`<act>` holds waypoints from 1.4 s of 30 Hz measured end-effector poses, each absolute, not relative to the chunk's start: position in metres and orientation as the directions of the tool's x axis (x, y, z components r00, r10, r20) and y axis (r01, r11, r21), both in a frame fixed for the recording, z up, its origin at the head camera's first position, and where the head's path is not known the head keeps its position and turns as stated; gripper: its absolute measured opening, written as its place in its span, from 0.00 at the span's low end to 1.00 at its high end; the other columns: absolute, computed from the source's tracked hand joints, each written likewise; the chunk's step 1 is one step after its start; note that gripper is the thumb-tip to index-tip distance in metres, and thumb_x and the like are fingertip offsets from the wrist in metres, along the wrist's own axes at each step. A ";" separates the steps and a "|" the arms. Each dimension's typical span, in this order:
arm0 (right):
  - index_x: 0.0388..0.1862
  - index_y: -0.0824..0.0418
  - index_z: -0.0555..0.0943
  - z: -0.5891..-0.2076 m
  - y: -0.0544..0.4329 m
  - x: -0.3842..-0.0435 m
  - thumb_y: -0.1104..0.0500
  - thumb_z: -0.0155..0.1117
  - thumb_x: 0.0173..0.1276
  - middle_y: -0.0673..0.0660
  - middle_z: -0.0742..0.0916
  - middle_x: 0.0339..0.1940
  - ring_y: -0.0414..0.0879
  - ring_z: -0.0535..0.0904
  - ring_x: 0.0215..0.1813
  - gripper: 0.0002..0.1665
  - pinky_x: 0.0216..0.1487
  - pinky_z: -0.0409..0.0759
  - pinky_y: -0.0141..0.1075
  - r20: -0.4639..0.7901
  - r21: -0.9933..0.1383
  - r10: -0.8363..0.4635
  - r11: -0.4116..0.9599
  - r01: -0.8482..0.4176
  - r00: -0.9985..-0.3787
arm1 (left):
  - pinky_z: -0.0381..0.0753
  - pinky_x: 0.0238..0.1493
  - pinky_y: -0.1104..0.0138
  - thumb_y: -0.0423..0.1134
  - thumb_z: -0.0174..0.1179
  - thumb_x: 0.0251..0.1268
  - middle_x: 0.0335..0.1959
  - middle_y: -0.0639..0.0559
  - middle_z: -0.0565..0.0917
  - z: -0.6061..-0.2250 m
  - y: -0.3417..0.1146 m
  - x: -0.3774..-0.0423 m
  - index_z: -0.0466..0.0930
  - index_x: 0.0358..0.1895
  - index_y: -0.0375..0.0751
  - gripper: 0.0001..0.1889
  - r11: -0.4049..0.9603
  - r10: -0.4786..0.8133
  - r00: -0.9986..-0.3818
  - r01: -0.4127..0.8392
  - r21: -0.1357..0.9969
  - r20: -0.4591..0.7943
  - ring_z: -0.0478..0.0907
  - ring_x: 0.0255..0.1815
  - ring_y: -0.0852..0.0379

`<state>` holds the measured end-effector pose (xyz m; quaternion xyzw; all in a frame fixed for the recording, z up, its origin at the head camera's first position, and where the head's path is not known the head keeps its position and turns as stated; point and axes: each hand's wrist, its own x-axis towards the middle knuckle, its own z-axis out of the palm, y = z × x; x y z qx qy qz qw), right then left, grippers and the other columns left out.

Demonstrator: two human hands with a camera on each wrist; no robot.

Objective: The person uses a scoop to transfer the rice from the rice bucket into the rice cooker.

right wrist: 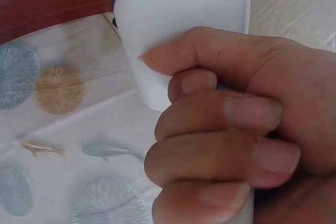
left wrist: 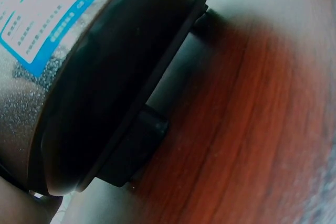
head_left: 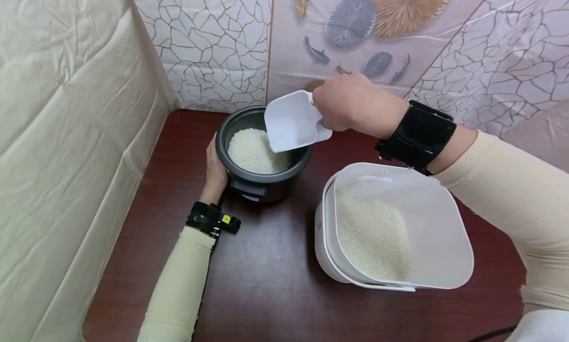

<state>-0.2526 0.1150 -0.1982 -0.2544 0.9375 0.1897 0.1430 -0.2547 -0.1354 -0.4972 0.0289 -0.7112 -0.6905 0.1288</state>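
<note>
A dark pot of a rice cooker (head_left: 266,186) stands toward the back of the table, with white rice (head_left: 255,149) inside. Along its left outer side rests my left hand (head_left: 216,169), its fingers partly hidden by the pot. In the left wrist view, the cooker's dark base (left wrist: 126,51) and a blue-and-white label (left wrist: 47,19) fill much of the frame. My right hand (head_left: 344,102) grips the handle of a white scoop (head_left: 291,122). Tilted, the scoop overlaps the cooker's right rim, and no rice shows on its visible face. In the right wrist view, my fingers (right wrist: 210,156) curl round the handle.
A white bin (head_left: 437,223) with more rice (head_left: 375,233) stands at the front right, its handle hanging down along the near side. The dark red table (head_left: 262,282) meets a patterned wall covering (head_left: 209,50) behind and a cream cloth (head_left: 75,159) at the left.
</note>
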 end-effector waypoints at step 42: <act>0.26 0.53 0.81 -0.216 0.287 -0.195 0.53 0.76 0.68 0.46 0.76 0.19 0.44 0.70 0.26 0.14 0.30 0.70 0.39 -0.370 -0.106 -0.414 0.908 -0.405 -0.831 | 0.48 0.84 0.59 0.56 0.28 0.90 0.86 0.44 0.51 -0.491 -0.133 -0.247 0.53 0.86 0.45 0.32 0.090 -0.203 -0.979 0.015 0.996 0.033 0.47 0.86 0.49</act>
